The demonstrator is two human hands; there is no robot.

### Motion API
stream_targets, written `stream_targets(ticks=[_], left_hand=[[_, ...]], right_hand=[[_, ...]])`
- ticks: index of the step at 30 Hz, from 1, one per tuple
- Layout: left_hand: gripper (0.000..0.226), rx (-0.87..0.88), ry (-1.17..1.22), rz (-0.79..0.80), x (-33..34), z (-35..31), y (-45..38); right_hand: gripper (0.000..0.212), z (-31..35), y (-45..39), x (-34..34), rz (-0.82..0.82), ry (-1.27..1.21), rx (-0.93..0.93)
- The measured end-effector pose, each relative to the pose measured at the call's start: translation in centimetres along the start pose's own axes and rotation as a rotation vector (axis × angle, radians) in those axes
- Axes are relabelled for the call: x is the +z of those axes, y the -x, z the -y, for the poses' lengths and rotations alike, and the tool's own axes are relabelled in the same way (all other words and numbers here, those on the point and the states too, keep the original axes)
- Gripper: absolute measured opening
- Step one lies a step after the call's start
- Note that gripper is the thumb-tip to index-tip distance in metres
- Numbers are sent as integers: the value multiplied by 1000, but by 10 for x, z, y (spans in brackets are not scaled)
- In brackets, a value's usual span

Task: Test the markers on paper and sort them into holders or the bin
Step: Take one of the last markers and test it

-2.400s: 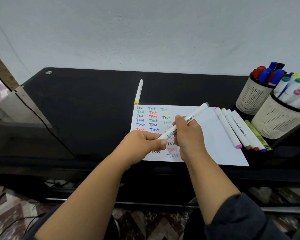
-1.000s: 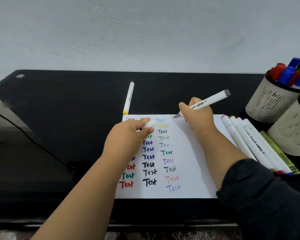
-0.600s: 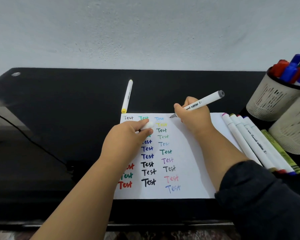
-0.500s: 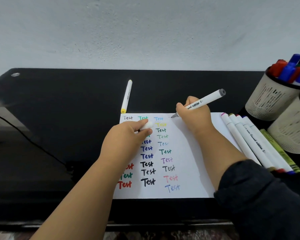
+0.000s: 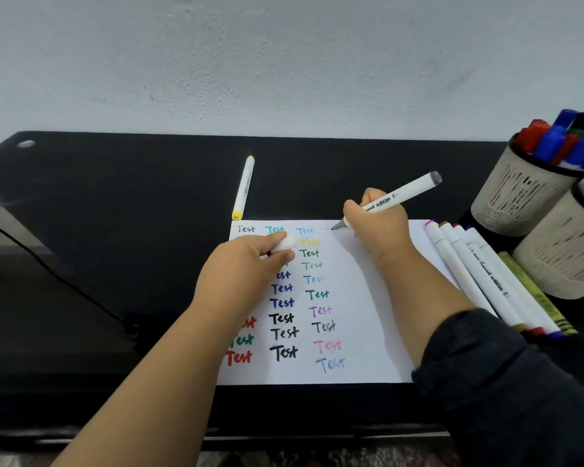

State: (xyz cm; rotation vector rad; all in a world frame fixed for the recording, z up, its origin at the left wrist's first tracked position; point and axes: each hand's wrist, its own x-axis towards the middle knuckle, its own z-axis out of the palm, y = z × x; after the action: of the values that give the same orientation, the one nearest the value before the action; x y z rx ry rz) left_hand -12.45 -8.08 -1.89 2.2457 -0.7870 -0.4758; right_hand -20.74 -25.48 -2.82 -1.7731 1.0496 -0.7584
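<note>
Right hand [image 5: 378,227] gripping grey marker [image 5: 398,197] tip-down on paper [image 5: 368,315], left hand [image 5: 246,267] pinching white cap [image 5: 285,245], yellow marker [image 5: 244,187] beyond, mesh holders [image 5: 520,193] right, black desk [image 5: 115,203], white wall.

Paper [image 5: 368,332] flat on the desk [image 5: 115,203], near its front edge. Behind the paper's left corner, a lone marker [image 5: 244,187], one end just at the sheet's edge. Along the paper's right edge, a row of markers [image 5: 479,278] side by side. Right of those, two holders [image 5: 520,197], one behind the other, the rear one with markers upright in it. Wall [image 5: 284,62] behind the desk.
</note>
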Motion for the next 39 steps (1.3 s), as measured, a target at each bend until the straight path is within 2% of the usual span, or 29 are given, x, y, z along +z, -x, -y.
stream_targets(ticks=[14,34,39], left_hand=[[39,3,8,8,1,1,0],[38,3,26,1,1,1,0],[38,-6,23,10,1,1,-1]], right_hand=[[38,-1,2,1,13,15,-24],[38,-2,3,-1,-69,-12,-32],[37,-1,3,-1,-41,-12,-8]])
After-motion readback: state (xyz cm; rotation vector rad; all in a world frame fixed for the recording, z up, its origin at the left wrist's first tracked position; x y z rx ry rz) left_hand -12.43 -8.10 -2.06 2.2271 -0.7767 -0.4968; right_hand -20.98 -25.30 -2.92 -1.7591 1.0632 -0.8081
